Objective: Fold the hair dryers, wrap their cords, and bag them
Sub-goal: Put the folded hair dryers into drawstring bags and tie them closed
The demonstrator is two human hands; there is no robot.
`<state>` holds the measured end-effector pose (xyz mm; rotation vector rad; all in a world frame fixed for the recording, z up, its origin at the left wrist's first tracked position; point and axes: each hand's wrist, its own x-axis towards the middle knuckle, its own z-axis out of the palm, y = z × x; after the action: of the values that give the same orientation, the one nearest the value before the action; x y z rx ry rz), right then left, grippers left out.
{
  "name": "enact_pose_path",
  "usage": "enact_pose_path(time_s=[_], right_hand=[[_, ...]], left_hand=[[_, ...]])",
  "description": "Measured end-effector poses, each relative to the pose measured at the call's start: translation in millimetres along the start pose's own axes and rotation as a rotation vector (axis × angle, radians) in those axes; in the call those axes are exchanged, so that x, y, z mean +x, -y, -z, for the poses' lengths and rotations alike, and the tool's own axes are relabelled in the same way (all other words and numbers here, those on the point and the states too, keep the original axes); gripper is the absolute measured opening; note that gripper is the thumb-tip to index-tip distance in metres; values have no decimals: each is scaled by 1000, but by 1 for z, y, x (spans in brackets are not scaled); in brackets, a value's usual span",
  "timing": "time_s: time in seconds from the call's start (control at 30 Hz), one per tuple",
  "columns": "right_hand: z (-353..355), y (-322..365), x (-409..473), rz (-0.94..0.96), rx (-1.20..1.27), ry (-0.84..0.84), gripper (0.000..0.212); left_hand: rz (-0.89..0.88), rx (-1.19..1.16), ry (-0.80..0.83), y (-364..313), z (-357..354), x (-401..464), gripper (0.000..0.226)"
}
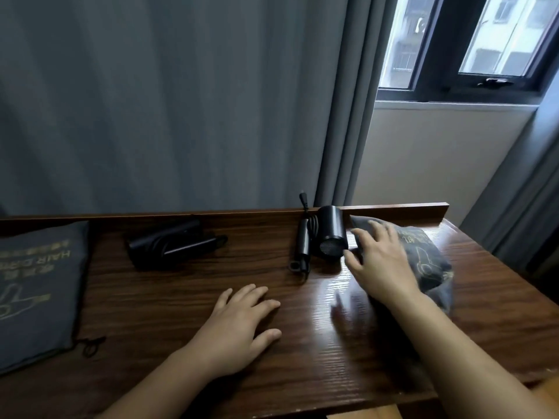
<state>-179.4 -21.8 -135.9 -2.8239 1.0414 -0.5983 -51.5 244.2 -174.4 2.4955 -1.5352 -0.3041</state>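
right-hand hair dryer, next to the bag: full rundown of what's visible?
The right hair dryer is matte black, plastic by the look, with a short round barrel whose mesh end faces the camera. Its handle looks folded alongside on the left, cord bunched between them. It lies on the wooden table by the back rail. The right hand hovers beside it; contact unclear.

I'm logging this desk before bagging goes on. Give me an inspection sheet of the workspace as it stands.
Surface: wooden desk, glossy, raised back lip.
Job's things: left dryer folded, lying flat; right dryer by the back lip, handle alongside; flat bag at left; filled bag at right.
Clutter: nothing seen.
Hands: left hand open, flat on desk; right hand open, over filled bag, blurred.
Cables: right dryer's cord bunched beside its handle; flat bag's drawstring loose.
Surroundings: grey curtain, window.
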Motion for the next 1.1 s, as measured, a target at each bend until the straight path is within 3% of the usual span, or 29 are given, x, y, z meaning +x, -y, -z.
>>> enact_pose_path(time_s=[0.13,0.27,0.4,0.67,1.1], right_hand=[[-19,57,32,-34,170,207,80],[-36,84,57,-105,17,351,92],[-37,88,58,-89,-30,360,81],[-28,87,13,99,-122,336,81],[-2,126,-78,417,-18,375,85]], left_hand=[[56,-8,5,12,7,-17,60],[117,-11,-3,31,12,-37,59],[155,-26,-31,49,15,-49,58],[124,-37,-68,53,14,-50,57],[206,-100,-163,61,17,-56,62]])
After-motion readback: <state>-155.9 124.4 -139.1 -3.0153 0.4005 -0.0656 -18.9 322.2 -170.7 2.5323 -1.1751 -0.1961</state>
